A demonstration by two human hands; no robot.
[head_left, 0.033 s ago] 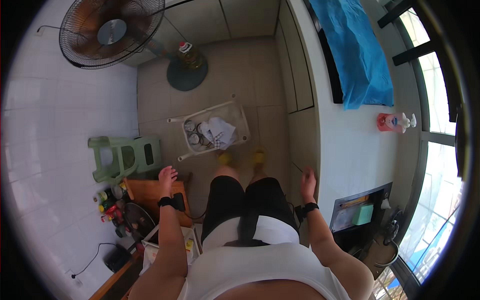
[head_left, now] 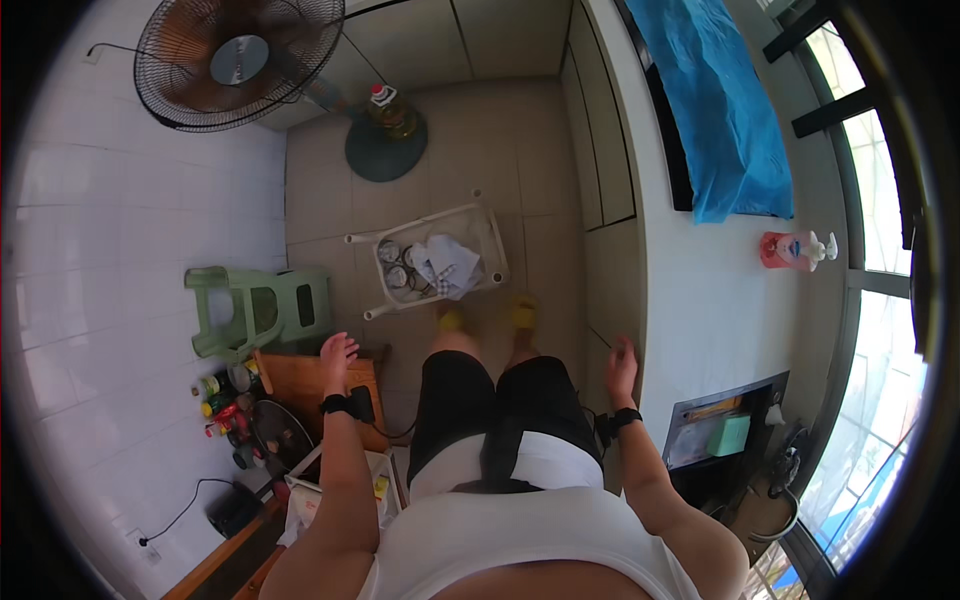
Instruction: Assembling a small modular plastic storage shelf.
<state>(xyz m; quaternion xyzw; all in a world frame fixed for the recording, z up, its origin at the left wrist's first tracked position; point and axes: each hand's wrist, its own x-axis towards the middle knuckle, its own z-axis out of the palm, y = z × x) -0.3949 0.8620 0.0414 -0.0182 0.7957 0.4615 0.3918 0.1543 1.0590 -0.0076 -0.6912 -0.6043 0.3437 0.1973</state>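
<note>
My left hand (head_left: pixel 338 350) hangs with its fingers apart and nothing in it, just above a brown wooden board (head_left: pixel 300 385) at my left side. My right hand (head_left: pixel 622 358) is also bare and loosely spread. It hovers beside the front edge of the white counter (head_left: pixel 690 320). Both wrists carry a dark band. I stand in yellow slippers (head_left: pixel 452 320) on the tiled floor. A white wire basket (head_left: pixel 490 225) holding cups and a cloth lies right in front of my feet.
A green plastic stool (head_left: pixel 255 310) lies tipped by the left wall, with small jars and bottles (head_left: pixel 225 400) below it. A standing fan (head_left: pixel 240 60) and an oil bottle (head_left: pixel 390 105) stand farther off. The counter carries a blue cloth (head_left: pixel 720 110), a pink pump bottle (head_left: pixel 795 250) and a sink (head_left: pixel 725 430).
</note>
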